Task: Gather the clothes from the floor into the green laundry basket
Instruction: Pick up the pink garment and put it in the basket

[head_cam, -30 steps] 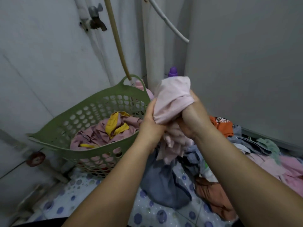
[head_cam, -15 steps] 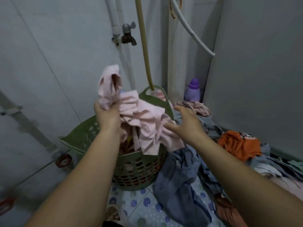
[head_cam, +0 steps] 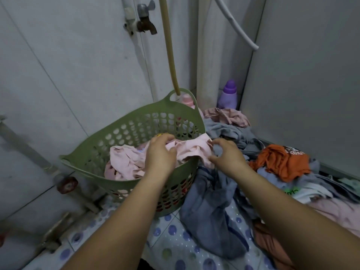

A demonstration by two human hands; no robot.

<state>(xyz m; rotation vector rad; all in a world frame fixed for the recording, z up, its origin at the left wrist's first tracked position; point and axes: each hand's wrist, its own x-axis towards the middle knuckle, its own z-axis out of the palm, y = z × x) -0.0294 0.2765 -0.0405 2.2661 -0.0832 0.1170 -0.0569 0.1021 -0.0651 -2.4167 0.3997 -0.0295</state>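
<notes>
Head view, laundry corner: one green perforated plastic laundry basket (head_cam: 124,133) at centre frame; two bare hands; two bottles by the back wall, one purple (head_cam: 228,95), one pink (head_cam: 187,100) behind the basket handle; one brass tap (head_cam: 145,18) at upper centre. Pale pink crumpled garment (head_cam: 126,160) now down inside the basket, one fold draped over the right rim; half a second ago held aloft above it. Left hand (head_cam: 160,152) resting on the pink cloth, fingers curled, thumb pinching a fold. Right hand (head_cam: 226,154) just beside the rim, fingers loosely bent and part open, touching the draped edge, firm hold not discernible. Orange printed shirt (head_cam: 280,162) at right, blue-grey garment (head_cam: 210,211) at lower centre, both on the dotted floor mat (head_cam: 175,240) among a heap of other clothes.
</notes>
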